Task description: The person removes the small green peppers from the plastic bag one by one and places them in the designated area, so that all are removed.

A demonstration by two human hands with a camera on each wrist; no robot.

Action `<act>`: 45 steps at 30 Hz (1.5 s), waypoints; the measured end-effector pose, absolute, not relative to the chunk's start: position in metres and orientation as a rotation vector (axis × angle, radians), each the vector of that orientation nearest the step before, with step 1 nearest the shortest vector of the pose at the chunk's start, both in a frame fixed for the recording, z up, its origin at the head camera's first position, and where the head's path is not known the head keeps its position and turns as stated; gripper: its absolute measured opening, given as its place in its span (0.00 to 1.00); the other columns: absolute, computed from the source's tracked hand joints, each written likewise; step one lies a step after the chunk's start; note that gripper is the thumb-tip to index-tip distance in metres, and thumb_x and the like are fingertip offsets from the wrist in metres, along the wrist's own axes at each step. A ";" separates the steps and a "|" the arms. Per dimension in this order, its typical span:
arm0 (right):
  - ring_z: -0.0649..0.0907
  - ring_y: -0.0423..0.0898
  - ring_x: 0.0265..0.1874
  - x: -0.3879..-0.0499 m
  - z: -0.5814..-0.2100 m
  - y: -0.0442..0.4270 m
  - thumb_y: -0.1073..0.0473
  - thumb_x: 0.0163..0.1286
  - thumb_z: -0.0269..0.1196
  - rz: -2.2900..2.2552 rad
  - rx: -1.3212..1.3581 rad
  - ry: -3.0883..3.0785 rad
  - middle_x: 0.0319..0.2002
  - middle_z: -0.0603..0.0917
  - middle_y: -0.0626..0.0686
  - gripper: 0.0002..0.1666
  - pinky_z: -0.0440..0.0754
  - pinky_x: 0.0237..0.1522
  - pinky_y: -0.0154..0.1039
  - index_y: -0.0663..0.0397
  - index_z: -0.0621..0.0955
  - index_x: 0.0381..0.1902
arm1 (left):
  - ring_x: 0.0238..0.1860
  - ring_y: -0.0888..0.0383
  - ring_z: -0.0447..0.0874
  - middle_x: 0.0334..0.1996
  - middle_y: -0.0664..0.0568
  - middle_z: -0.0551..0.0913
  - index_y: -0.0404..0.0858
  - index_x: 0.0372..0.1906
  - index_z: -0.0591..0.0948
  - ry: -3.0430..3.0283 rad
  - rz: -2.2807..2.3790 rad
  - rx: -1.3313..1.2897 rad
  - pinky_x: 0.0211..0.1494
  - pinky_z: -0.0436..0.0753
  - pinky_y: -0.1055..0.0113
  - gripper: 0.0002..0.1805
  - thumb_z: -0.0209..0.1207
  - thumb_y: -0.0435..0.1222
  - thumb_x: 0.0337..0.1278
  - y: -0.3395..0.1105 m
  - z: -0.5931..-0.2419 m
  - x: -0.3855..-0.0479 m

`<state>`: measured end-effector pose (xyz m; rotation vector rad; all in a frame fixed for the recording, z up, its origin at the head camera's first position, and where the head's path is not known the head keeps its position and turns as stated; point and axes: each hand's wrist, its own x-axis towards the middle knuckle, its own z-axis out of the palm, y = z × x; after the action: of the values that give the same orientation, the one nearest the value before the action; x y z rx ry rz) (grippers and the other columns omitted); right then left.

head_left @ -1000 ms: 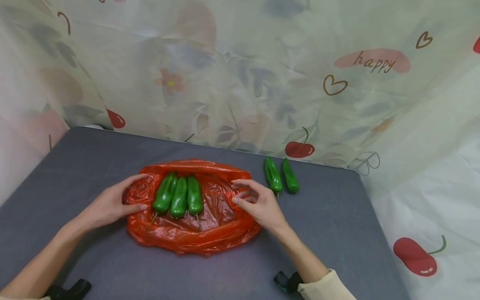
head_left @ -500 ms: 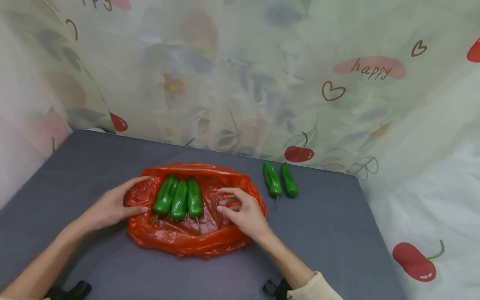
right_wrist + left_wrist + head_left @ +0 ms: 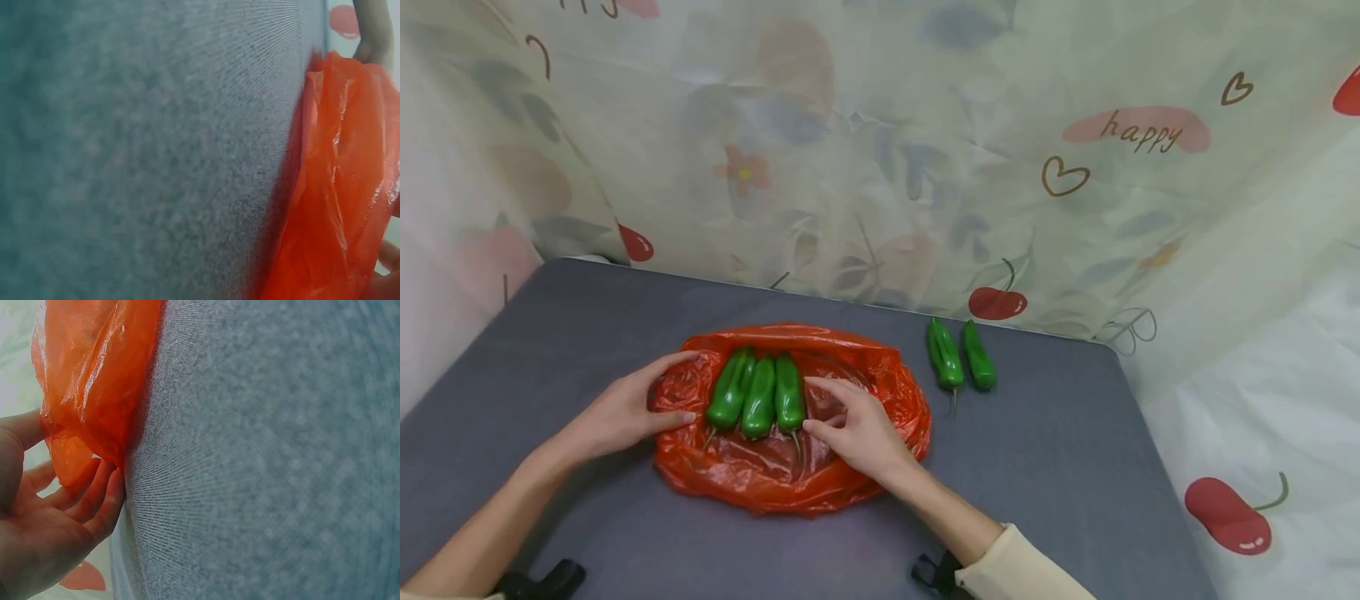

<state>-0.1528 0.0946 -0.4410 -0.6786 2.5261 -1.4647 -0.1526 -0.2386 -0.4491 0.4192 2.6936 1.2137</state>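
A red plastic bag [image 3: 805,492] lies spread with its mouth facing up on the grey tabletop. Inside it, green peppers [image 3: 758,404] stand side by side in a row toward the left, stems pointing at me. My left hand [image 3: 617,412] grips the bag's left end, thumb and fingers around the crumpled film; the left wrist view shows the fingers [image 3: 103,497] against its underside. Over the bag's right half is my right hand [image 3: 861,429], its thumb and forefinger spread beside the rightmost pepper [image 3: 789,392]. Whether they touch it I cannot tell. The bag's wall hides most of this hand in the right wrist view.
Two more green peppers, one with a stem [image 3: 946,354] and a slimmer one [image 3: 979,357], lie near the table's back edge, right of the bag. A printed curtain [image 3: 880,167] hangs behind the grey table [image 3: 1037,467].
My right hand has moved left from the bag's right rim to beside the row of peppers. The left hand has stayed at the bag's left end.
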 end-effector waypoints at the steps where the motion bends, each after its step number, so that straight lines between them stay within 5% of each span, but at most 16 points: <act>1: 0.84 0.50 0.45 -0.153 -0.441 0.093 0.60 0.66 0.69 -1.445 -0.676 2.533 0.59 0.79 0.55 0.32 0.82 0.41 0.32 0.50 0.75 0.68 | 0.56 0.38 0.77 0.63 0.31 0.71 0.40 0.75 0.61 2.690 1.216 0.419 0.51 0.80 0.45 0.45 0.71 0.42 0.56 -0.239 -0.449 -0.153; 10: 0.84 0.49 0.46 -0.158 -0.441 0.081 0.58 0.65 0.70 -1.296 -0.683 2.596 0.54 0.83 0.54 0.35 0.82 0.41 0.32 0.49 0.73 0.70 | 0.56 0.38 0.76 0.63 0.31 0.71 0.40 0.75 0.61 2.675 1.234 0.421 0.51 0.80 0.46 0.45 0.71 0.43 0.56 -0.239 -0.450 -0.153; 24: 0.83 0.43 0.51 -0.162 -0.447 0.070 0.55 0.66 0.69 -1.144 -0.728 2.675 0.67 0.74 0.53 0.37 0.79 0.50 0.32 0.52 0.71 0.71 | 0.57 0.37 0.76 0.63 0.31 0.72 0.39 0.75 0.61 2.681 1.223 0.429 0.53 0.78 0.44 0.45 0.70 0.43 0.57 -0.239 -0.451 -0.153; 32: 0.73 0.48 0.66 -0.164 -0.450 0.063 0.49 0.64 0.70 -0.998 -0.709 2.715 0.71 0.69 0.57 0.44 0.72 0.63 0.42 0.51 0.67 0.74 | 0.57 0.37 0.76 0.63 0.31 0.71 0.40 0.76 0.60 2.671 1.217 0.405 0.52 0.78 0.44 0.45 0.69 0.45 0.58 -0.239 -0.451 -0.152; 45: 0.68 0.50 0.70 -0.169 -0.452 0.059 0.41 0.60 0.73 -0.867 -0.733 2.772 0.72 0.68 0.57 0.50 0.67 0.67 0.48 0.47 0.66 0.75 | 0.59 0.35 0.74 0.64 0.30 0.70 0.40 0.76 0.60 2.675 1.195 0.390 0.54 0.77 0.42 0.45 0.69 0.46 0.58 -0.239 -0.452 -0.152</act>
<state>-0.1691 0.0586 -0.4519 -0.7333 2.7716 -0.8666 -0.1521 -0.2392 -0.4522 0.3901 2.6746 1.1949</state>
